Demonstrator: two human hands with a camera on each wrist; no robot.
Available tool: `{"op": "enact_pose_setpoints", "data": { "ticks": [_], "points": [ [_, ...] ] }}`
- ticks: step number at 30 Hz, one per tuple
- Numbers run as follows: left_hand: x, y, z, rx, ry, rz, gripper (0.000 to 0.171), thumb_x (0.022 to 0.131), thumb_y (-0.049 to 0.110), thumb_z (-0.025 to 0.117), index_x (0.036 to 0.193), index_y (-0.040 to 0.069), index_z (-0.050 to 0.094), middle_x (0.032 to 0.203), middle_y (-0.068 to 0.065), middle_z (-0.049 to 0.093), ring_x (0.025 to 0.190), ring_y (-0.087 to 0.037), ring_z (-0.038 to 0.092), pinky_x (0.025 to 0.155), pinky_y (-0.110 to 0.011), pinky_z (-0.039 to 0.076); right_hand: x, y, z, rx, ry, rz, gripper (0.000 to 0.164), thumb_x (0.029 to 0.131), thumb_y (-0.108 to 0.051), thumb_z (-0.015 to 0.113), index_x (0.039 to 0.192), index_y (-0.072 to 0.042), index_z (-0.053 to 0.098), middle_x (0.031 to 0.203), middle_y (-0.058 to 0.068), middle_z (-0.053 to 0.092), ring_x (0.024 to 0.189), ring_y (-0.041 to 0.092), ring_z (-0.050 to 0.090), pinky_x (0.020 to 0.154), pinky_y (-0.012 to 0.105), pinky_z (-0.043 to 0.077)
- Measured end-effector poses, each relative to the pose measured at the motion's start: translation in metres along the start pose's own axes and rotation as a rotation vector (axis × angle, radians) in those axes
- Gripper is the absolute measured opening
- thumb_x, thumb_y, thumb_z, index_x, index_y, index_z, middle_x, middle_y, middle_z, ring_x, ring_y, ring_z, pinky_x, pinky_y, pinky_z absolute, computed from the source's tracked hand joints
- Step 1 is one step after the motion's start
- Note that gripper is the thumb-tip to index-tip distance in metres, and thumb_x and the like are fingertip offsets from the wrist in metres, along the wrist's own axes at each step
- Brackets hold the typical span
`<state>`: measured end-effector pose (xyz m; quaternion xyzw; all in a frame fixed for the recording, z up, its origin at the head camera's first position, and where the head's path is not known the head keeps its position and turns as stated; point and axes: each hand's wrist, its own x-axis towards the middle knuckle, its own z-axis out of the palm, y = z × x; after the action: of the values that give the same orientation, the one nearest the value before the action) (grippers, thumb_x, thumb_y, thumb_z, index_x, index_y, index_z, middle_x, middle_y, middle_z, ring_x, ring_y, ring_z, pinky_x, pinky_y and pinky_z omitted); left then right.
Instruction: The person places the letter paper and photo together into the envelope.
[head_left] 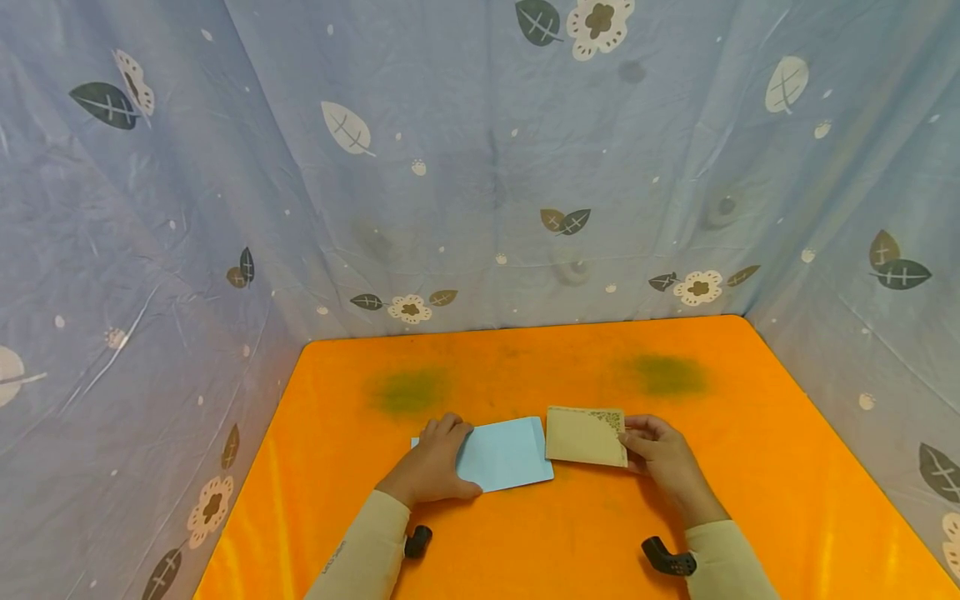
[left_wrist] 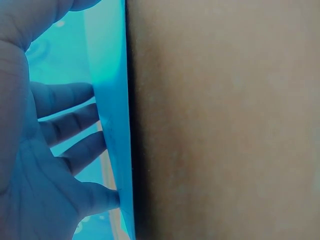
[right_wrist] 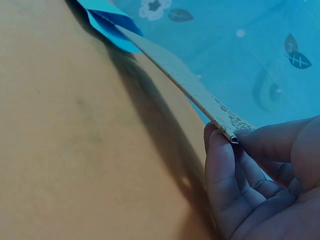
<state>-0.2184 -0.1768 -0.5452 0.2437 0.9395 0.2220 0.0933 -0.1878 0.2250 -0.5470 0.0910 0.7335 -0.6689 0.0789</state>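
A light blue envelope [head_left: 504,454] lies low over the table, its open end facing right. Across its left part, my left hand [head_left: 431,467] grips it by the far and near edges, fingers on one side and thumb on the other. My right hand [head_left: 660,458] pinches the right end of a tan card [head_left: 585,437] with a brown lace-like corner pattern. The card's left end meets the mouth of the envelope. In the right wrist view the card [right_wrist: 165,67] looks thin and folded, tilted up from the table, and the envelope's opening [right_wrist: 107,22] gapes around its far tip.
An orange table [head_left: 525,542] bears two dark greenish smudges near its back. Blue curtains [head_left: 480,167] with leaves and flowers enclose the back and both sides. Black curved pieces [head_left: 667,558] stick out beside both wrists.
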Motion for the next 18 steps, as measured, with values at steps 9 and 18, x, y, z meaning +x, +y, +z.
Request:
{"op": "enact_pose_setpoints", "data": {
  "ticks": [9, 18],
  "points": [
    [-0.0006, -0.0001, 0.0002, -0.006, 0.010, 0.007, 0.094, 0.080, 0.050, 0.093, 0.154, 0.004, 0.056, 0.146, -0.007, 0.049, 0.124, -0.028, 0.043, 0.092, -0.045, 0.054, -0.0002, 0.0001, 0.0066, -0.013, -0.008, 0.005, 0.036, 0.112, -0.011, 0.063, 0.143, 0.007, 0.055, 0.115, 0.015, 0.064, 0.097, 0.023, 0.066, 0.078, 0.035, 0.061],
    [-0.0007, -0.0014, 0.0006, 0.007, 0.014, 0.015, 0.093, 0.080, 0.049, 0.092, 0.154, 0.005, 0.056, 0.145, -0.006, 0.050, 0.124, -0.028, 0.044, 0.093, -0.044, 0.054, 0.0013, 0.0026, 0.0103, 0.004, -0.016, 0.027, 0.036, 0.112, -0.010, 0.062, 0.143, 0.006, 0.056, 0.115, 0.014, 0.064, 0.096, 0.024, 0.067, 0.077, 0.035, 0.060]
  ]
}}
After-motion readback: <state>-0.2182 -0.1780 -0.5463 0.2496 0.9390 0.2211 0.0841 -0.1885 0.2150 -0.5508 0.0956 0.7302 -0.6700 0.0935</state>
